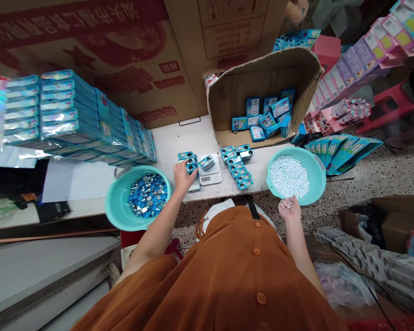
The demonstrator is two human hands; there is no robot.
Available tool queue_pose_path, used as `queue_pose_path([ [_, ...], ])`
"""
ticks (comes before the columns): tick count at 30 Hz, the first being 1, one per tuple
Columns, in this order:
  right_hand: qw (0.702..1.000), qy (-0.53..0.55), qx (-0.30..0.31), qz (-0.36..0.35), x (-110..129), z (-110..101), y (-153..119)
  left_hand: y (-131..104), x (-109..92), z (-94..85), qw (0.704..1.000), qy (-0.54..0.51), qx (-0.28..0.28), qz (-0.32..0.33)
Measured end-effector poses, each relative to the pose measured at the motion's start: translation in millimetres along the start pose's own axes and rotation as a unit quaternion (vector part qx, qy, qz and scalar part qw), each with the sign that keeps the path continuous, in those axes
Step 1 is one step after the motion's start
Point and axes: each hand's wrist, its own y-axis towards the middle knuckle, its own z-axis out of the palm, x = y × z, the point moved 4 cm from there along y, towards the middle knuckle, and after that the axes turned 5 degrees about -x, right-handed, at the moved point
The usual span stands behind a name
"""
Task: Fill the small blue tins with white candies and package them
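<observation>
Head view: a white bench (169, 141) runs across, with everything apparently laid out for short reaches.
Stacked boxes: blue boxes (72, 110) stand in close rows at far left, probably to save bench space.
Left bowl: a turquoise bowl (112, 204) holds blue and silver discs (148, 195) loose, seemingly for easy picking.
Left hand: the left hand (184, 177) reaches forward, forearm slanting over the bowl's edge; thumb and fingers are part-bent around blue tins (185, 156) just left of the scale. Whether it grips one, I cannot tell.
Scale: a tin (206, 162) sits askew on the white scale (215, 178), presumably to be weighed.
Tin rows: more tins (239, 168) stand packed together right of the scale, perhaps to keep them orderly.
Cardboard box: small blue boxes (267, 120) lie jumbled inside an open box (305, 69), whose sides likely contain them.
Right hand: the right hand (290, 209), fingers curled inward, pinches a few white pellets at the near rim of the right bowl (319, 184), which is full of white pellets (290, 177).
</observation>
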Motion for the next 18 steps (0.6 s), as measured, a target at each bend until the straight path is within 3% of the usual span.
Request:
queue_pose_path([
  [11, 0.999, -0.033, 0.024, -0.004, -6, 5, 0, -6, 5, -9.4, 1.0, 0.002, -0.003, -0.002],
  [18, 0.999, -0.035, 0.025, -0.015, -8, 2, -4, -2, -4, 11.1, 0.998, 0.037, 0.05, 0.021],
])
